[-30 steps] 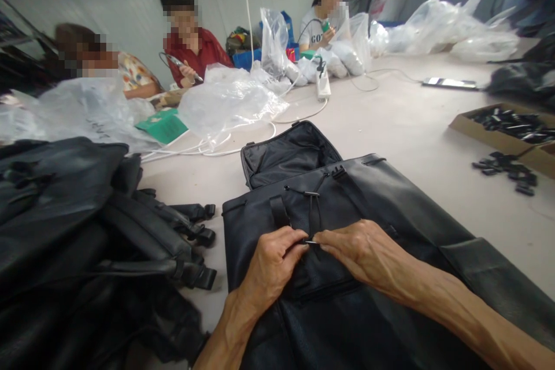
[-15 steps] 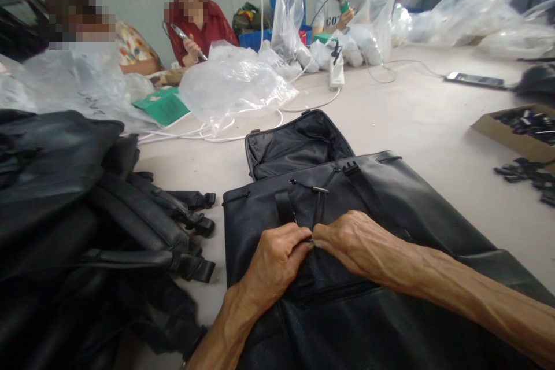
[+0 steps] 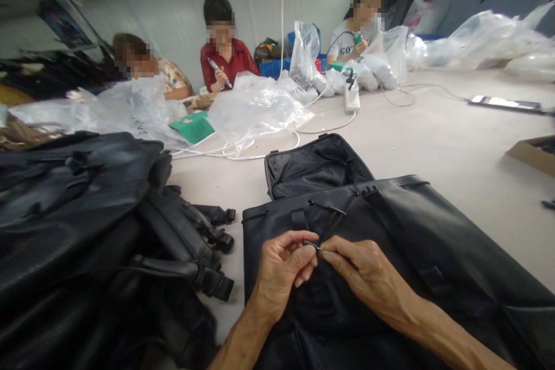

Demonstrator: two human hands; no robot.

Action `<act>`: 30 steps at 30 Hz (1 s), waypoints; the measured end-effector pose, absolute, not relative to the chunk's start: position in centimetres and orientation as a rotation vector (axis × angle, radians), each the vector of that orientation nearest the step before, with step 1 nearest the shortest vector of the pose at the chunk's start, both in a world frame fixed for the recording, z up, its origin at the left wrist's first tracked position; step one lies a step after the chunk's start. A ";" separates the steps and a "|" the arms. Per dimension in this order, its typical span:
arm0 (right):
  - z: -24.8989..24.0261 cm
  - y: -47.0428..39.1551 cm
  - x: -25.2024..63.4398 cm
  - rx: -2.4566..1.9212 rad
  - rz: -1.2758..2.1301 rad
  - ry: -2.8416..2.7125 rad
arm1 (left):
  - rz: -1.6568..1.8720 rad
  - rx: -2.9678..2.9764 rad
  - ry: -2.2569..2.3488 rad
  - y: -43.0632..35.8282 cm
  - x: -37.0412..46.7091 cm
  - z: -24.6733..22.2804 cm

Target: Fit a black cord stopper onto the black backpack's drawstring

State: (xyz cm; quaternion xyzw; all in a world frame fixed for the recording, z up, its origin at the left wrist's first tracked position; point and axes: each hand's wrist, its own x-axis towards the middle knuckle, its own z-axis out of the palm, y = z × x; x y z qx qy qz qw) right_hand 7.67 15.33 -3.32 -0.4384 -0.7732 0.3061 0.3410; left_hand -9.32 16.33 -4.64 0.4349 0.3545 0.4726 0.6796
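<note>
A black backpack (image 3: 416, 225) lies in front of me, its lid (image 3: 318, 167) folded open at the far end. A drawstring runs through eyelets near its upper edge, with a thin bar-shaped cord stopper (image 3: 333, 208) on it. Over the front of the bag, my left hand (image 3: 280, 269) pinches a small dark cord end (image 3: 310, 244) between thumb and index finger, the other fingers curled loosely. Touching fingertips with it, my right hand (image 3: 366, 263) grips the same cord end from the right. The exact shape of the tip is partly hidden by the fingers.
More black backpacks (image 3: 78, 196) are piled at the left, straps hanging toward the middle. Clear plastic bags (image 3: 260, 113), a green box (image 3: 193, 126), white cables and a power strip (image 3: 351, 98) lie farther back. A cardboard box (image 3: 531, 153) stands right. Several people sit opposite.
The view has tilted up and shifted left. My left fingers have loosened from a tight pinch and turned, so the small dark cord end now shows between both hands. The cord stopper hangs more slanted.
</note>
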 end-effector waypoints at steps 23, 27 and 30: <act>-1.8 14.0 7.6 -0.968 0.540 -2.100 | 0.993 0.946 0.738 14.4 -7.8 -2.5; -1.8 14.2 7.2 -1.006 0.656 -2.016 | 1.015 0.966 0.756 14.4 -7.6 -2.6; -2.1 14.3 7.2 -1.048 0.698 -1.989 | 1.049 1.015 0.803 14.5 -7.7 -2.8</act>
